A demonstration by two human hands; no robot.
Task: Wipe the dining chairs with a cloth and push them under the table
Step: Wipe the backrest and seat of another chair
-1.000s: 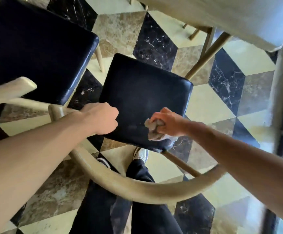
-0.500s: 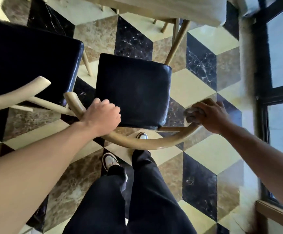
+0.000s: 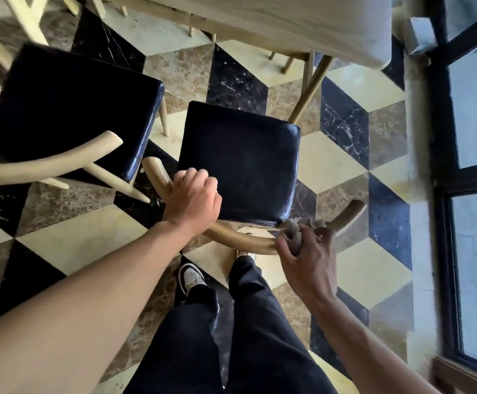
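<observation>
Behind the chair (image 3: 238,163), the left hand (image 3: 193,201) grips its curved backrest (image 3: 240,241) while the right hand's (image 3: 307,258) fingers (image 3: 287,253) clamp the cloth (image 3: 295,230) onto the rail. Pushed now, the chair (standing short of the tabletop (image 3: 288,21)) could catch the neighbouring chair (image 3: 69,109), since their backrest tips sit close.

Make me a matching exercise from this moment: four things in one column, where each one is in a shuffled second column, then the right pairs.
Things:
1. left hand
2. crumpled grey cloth
3. pale wooden dining table
4. second black-cushioned wooden chair

Places:
A. at the top of the view, beyond the chairs
B. left of the chair being wiped
C. gripping the left side of the curved wooden backrest
D. bunched in the right hand against the backrest's right side

Pairs: 1-C, 2-D, 3-A, 4-B
</observation>
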